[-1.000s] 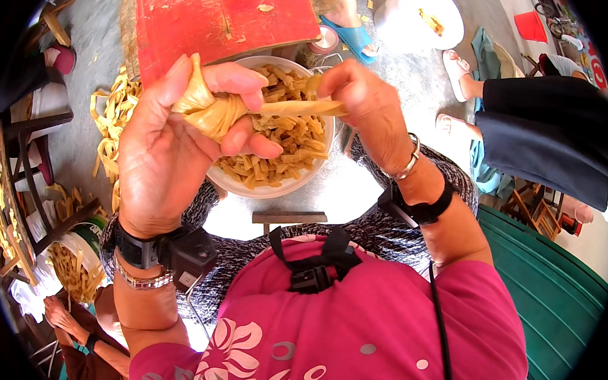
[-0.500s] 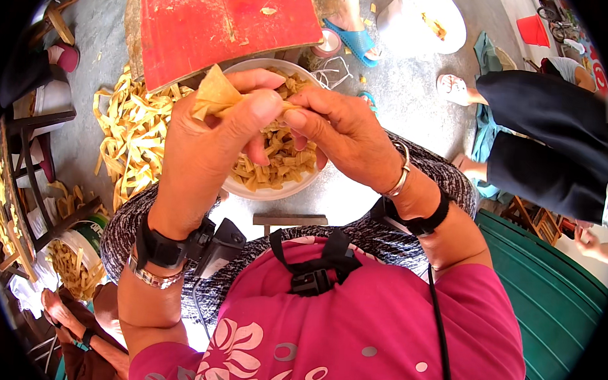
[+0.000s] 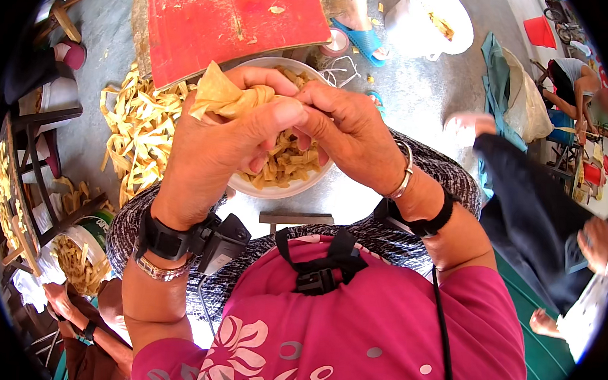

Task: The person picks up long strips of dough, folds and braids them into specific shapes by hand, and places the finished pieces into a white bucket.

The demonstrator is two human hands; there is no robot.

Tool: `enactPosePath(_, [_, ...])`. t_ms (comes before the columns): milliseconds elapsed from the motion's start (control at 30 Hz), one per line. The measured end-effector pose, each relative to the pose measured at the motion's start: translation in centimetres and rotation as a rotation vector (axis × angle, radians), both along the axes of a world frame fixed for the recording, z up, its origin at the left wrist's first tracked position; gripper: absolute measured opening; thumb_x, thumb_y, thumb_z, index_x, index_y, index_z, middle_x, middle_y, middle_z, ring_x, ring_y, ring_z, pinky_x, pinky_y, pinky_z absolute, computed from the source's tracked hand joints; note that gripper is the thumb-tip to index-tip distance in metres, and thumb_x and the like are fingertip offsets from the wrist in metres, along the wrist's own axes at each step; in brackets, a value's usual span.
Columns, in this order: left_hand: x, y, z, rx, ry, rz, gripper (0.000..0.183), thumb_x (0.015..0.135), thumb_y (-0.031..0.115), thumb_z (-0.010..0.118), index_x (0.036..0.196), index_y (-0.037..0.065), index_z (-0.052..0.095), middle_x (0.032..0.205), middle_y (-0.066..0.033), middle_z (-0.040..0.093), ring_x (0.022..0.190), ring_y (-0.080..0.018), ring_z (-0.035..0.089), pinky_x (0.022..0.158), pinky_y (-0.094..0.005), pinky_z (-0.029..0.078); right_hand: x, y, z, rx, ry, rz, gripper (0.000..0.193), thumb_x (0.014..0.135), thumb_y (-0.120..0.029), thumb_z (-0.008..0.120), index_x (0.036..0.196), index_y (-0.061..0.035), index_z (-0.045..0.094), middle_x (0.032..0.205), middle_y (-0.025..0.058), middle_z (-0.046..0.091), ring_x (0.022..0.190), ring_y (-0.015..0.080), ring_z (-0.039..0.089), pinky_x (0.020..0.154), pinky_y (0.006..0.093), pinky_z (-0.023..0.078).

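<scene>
My left hand is closed around a broad, flat yellow strip, whose wide folded end sticks up beside the thumb. From the right, my right hand meets it with thumb and fingers pinched at the strip's other end; the fingers partly hide that end. Both thumbs nearly touch. Just beneath my hands stands a white bowl holding many short, folded yellow pieces. A loose heap of long yellow strips lies on the floor to the left.
A worn red board lies beyond the bowl. At the far right is a white bucket; a foot in a blue slipper is beside it. A person in dark trousers moves on the right. Another bucket of yellow pieces stands lower left.
The strip's end between my fingers looks more twisted and folded over, and my thumbs have drawn closer. The person on the right has shifted nearer, an arm now swinging into view.
</scene>
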State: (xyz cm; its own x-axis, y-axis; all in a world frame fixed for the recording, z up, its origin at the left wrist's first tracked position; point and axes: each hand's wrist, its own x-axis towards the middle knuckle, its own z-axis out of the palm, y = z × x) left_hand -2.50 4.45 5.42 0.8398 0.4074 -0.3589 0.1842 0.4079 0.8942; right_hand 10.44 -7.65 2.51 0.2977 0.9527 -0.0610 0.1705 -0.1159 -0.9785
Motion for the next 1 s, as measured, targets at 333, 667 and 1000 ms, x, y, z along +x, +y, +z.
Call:
enactPosePath(333, [-1.5, 2.6, 0.3, -0.084, -0.168, 0.208, 0.008, 0.084, 0.006, 0.058, 0.092, 0.003, 0.058, 0.062, 0.0052, 0.044, 0.048, -0.0018, 0.032, 0.044, -0.0213, 0.035, 1.5, -0.5, 1.7, 0.127, -0.373, 0.08, 0.023, 0.091, -0.02, 0.052, 0.075, -0.0026, 0.053, 0.064, 0.0136, 0.049, 0.058, 0.0342, 0.048, 0.052, 0.0363, 0.04])
enactPosePath(667, [0.4, 2.3, 0.7, 0.134, -0.125, 0.31, 0.012, 0.087, 0.011, 0.058, 0.098, 0.005, 0.056, 0.062, 0.005, 0.042, 0.051, -0.0021, 0.035, 0.044, -0.0208, 0.038, 2.6, 1.0, 2.6, 0.075, -0.49, -0.052, 0.019, 0.09, -0.013, 0.053, 0.079, 0.0014, 0.054, 0.064, 0.011, 0.047, 0.055, 0.0252, 0.048, 0.052, 0.0311, 0.039])
enactPosePath(1000, [0.3, 4.5, 1.5, 0.031, -0.292, 0.333, 0.007, 0.086, 0.007, 0.057, 0.092, 0.004, 0.057, 0.067, 0.0027, 0.049, 0.056, -0.0042, 0.043, 0.046, -0.0221, 0.042, 3.3, 2.7, 4.2, 0.185, -0.849, -0.029, 0.026, 0.091, -0.025, 0.05, 0.072, -0.0067, 0.05, 0.062, 0.0125, 0.05, 0.058, 0.0331, 0.054, 0.05, 0.0388, 0.042])
